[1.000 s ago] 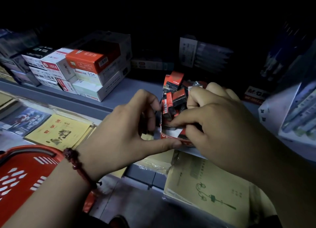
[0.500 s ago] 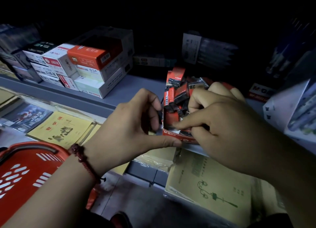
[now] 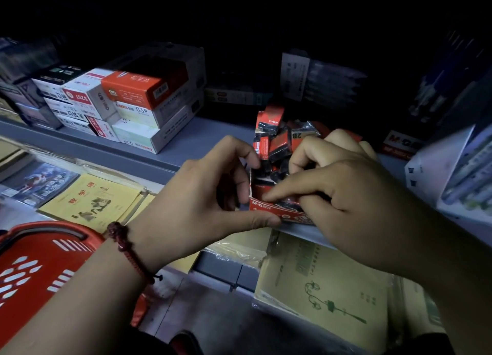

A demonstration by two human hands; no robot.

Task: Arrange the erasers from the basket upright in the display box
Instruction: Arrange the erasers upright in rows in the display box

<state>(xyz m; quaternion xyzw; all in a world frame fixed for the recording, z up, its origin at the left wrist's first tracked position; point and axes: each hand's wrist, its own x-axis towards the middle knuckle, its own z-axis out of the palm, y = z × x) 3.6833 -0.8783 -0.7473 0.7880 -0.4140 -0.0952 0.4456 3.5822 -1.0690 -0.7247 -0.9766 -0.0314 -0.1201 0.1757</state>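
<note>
A red display box sits at the front edge of the grey shelf. Several red-and-black wrapped erasers stand or lean inside it. My left hand grips the box's left front corner, thumb along the front wall and fingers curled over the left wall. My right hand reaches into the box from the right, its fingertips pinching an eraser low at the front; the hand hides most of that eraser. The red basket sits at the lower left.
Stacked cartons of pens and refills fill the shelf's left part. White boxes stand at the right. Yellow and green notebooks lie on the lower shelf below the box. The back of the shelf is dark.
Both hands and the box stay almost where they were. My right hand's fingers have shifted a little inside the box, working among the erasers at the front.
</note>
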